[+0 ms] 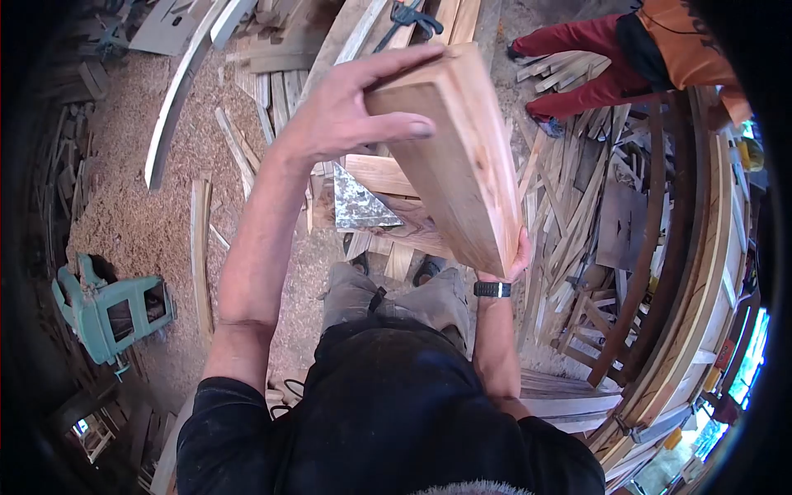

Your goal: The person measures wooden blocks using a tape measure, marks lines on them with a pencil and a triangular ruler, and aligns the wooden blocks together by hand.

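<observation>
A thick wooden block point(462, 165) is tilted up in front of me, held between both hands. My left hand point(351, 107) grips its far end, with the thumb along one face and the fingers over the top edge. At the near lower end, my right hand point(520, 257) supports it; most of those fingers are hidden behind the wood. A black watch point(492, 289) is on my right wrist. Below the block lies a triangular, paint-speckled metal plate point(359, 202) on pieces of wood point(384, 175).
A black bar clamp point(412, 18) sits on boards ahead. Another person in red trousers point(577, 37) stands at upper right near scattered offcuts point(569, 194). A green metal machine part point(111, 309) is at left on the sawdust-covered floor point(124, 206). Curved timbers point(701, 289) line the right.
</observation>
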